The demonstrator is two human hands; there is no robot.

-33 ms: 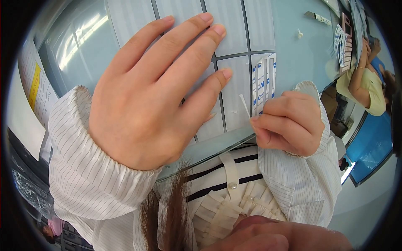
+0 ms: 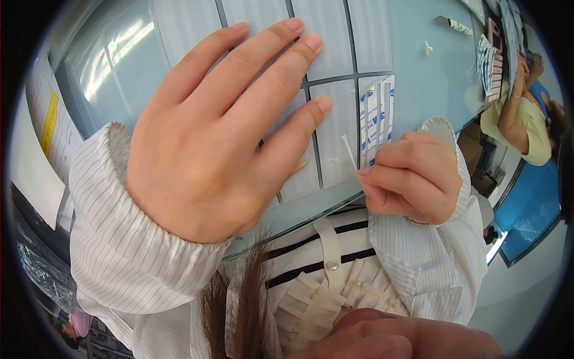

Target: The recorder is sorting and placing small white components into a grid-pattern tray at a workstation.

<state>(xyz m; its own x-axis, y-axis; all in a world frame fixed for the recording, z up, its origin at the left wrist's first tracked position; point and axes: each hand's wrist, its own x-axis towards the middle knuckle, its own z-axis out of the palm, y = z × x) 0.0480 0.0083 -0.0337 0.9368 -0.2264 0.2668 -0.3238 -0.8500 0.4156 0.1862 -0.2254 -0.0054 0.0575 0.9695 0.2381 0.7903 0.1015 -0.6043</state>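
Observation:
My left hand point(image 2: 209, 140) lies flat with its fingers spread over a sheet of pale rectangular panels point(image 2: 335, 128), split by dark grey lines. At the sheet's near right, my right hand point(image 2: 415, 176) is closed in a pinch on a thin white strip point(image 2: 348, 149). The strip sticks up from between thumb and forefinger, slanting left over a panel. Just beyond those fingers lies adhesive backing paper point(image 2: 376, 113), white with blue print and cut into narrow strips. Its near end is partly hidden by my right hand.
The sheet rests on a glass tabletop point(image 2: 421, 90). A crumpled white scrap point(image 2: 428, 48) and a curled printed strip point(image 2: 457, 26) lie at the far right, near a pink calculator point(image 2: 495, 36). Papers point(image 2: 45, 137) are on the left. Another person point(image 2: 523, 128) sits at the right.

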